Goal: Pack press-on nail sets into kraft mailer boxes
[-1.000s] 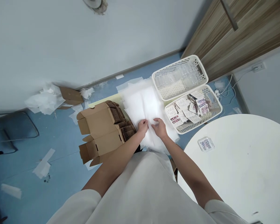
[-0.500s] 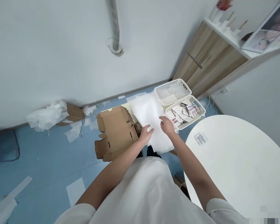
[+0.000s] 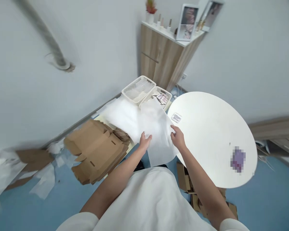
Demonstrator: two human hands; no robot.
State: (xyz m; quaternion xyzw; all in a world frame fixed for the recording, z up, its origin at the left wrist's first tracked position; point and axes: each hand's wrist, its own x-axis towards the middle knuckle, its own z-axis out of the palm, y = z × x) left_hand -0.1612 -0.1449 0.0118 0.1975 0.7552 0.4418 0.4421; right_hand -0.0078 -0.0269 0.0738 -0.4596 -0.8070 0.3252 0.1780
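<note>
A thin, see-through white packing sheet (image 3: 157,128) is spread between my two hands in front of my body. My left hand (image 3: 144,142) grips its left edge, thumb against the sheet. On the opposite edge, my right hand (image 3: 178,138) is closed, index finger extended along the sheet near the round table. Behind and to the left lies a stack of similar white sheets (image 3: 121,112). The held sheet partly covers the nearer white basket (image 3: 169,98), which contains small printed packets (image 3: 162,98).
Flattened brown cardboard boxes (image 3: 98,147) lie left of the sheets. A second white basket (image 3: 127,91) stands behind. On the right, the white round table (image 3: 207,134) bears a small clear packet (image 3: 176,117). Paper scraps and an open carton (image 3: 35,158) lie by the wall.
Both hands have lifted one sheet off the white stack and carried it right, towards the round table. The view has turned right, bringing more of the table into sight.
</note>
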